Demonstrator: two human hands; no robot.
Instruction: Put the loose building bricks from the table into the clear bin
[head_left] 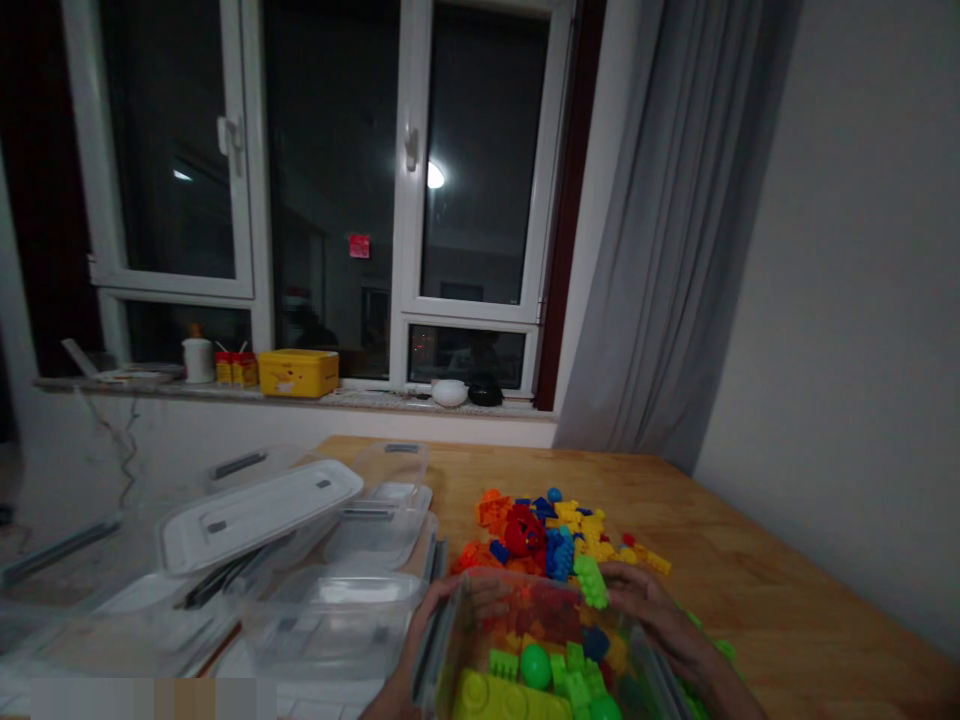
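1. Head view: both hands hold a clear plastic bin (540, 650) full of toy building blocks, tilted at the near edge of the wooden surface (750, 560)
2. The left hand (431, 625) clasps the bin's left wall, fingers curled over its far rim; the grip is closed on the bin
3. The right hand (660, 615) clasps the right side of the bin, fingers reaching over the far rim beside a green block (592, 582); its grip is also closed on the bin
4. Inside the bin lie yellow, green, red and blue blocks, with a green ball (535, 665) near the front
5. Just beyond the bin, a pile of loose blocks (551, 535) in orange, red, blue and yellow rests on the surface, touching or nearly touching the bin's far rim
6. To the left stand several empty clear containers (337, 620), some stacked, and a white lid (259, 515) lies tilted across them
7. On the windowsill (360, 400) behind sit a yellow box (298, 372), a white cup (198, 359), and a white and a black rounded object
8. A grey curtain (660, 250) hangs at the right of the dark window
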